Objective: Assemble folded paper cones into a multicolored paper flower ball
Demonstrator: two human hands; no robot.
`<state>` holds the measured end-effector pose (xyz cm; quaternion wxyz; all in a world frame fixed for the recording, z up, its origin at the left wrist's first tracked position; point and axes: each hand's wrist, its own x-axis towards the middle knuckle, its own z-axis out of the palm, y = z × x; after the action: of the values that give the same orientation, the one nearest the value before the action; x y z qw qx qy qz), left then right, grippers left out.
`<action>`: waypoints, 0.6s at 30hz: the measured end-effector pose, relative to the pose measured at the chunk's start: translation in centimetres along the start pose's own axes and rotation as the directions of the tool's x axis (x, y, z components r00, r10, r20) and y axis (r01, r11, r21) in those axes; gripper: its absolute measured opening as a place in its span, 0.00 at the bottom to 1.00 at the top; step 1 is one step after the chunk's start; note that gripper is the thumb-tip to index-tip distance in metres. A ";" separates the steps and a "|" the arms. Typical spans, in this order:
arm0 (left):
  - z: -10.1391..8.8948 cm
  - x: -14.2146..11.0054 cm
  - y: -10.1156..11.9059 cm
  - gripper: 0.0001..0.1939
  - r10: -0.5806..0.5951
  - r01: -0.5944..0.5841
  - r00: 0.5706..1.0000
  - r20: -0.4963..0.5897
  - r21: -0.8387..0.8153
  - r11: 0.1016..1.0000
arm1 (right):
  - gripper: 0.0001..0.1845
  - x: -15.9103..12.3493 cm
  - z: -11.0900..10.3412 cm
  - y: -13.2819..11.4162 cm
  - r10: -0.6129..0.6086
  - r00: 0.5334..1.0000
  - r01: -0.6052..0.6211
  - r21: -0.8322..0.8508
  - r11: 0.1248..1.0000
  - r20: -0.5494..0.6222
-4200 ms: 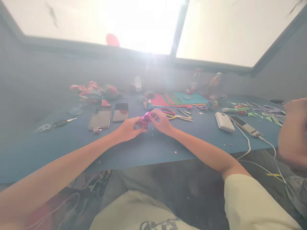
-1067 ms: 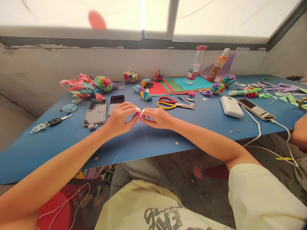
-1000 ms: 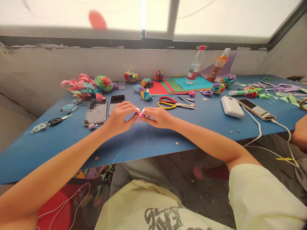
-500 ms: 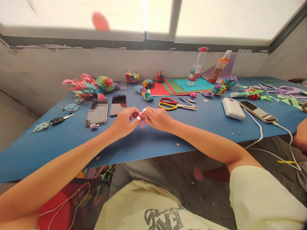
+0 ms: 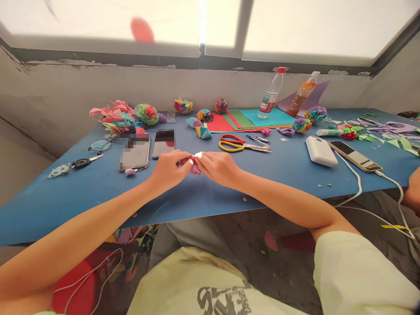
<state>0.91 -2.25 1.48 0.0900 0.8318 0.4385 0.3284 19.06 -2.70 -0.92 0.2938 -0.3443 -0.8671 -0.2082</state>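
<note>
Between my two hands is a small folded piece of pink-purple paper (image 5: 195, 169), held just above the blue table (image 5: 183, 197). My left hand (image 5: 172, 168) pinches its left side with thumb and forefinger. From the other side, the fingers of my right hand (image 5: 218, 167) are closed on the same paper and cover much of it. Beyond my right hand lie scissors (image 5: 244, 144) with one red and one yellow handle. A dark phone (image 5: 163, 144) rests just past my left hand, beside a second, pale phone (image 5: 136, 154).
Folded paper flowers (image 5: 146, 113) line the back. Coloured sheets (image 5: 265, 118) lie under a water bottle (image 5: 270, 96); a tea bottle (image 5: 303, 94) leans nearby. At right are a white power bank (image 5: 320, 151), a cabled phone (image 5: 356, 155) and another person's hand (image 5: 414, 188). Keys (image 5: 82, 163) lie left.
The paper between my fingers has turned slightly, and its lower part now looks pinker and more crumpled. Both hands keep their grip. The whole view has shifted a little.
</note>
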 end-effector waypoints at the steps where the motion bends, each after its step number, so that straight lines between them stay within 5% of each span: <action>1: -0.1 0.0 0.1 0.12 -0.004 0.004 1.000 -0.005 0.007 1.000 | 0.14 0.0 -0.1 0.1 -0.020 1.000 0.020 0.025 1.000 0.006; 11: 0.3 -0.2 -0.7 0.13 0.165 -0.165 0.986 0.007 0.055 0.985 | 0.14 0.0 -0.5 1.3 -0.019 0.999 0.009 0.262 0.965 0.036; 18: 0.0 -0.1 -0.5 0.13 0.116 -0.117 0.993 0.026 0.023 0.993 | 0.18 -0.1 -0.2 1.2 -0.006 1.000 0.003 0.221 0.975 0.011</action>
<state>0.58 -2.02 1.23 0.0658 0.8610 0.3921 0.3172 20.08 -2.05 -0.62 0.3249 -0.3087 -0.8873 -0.1091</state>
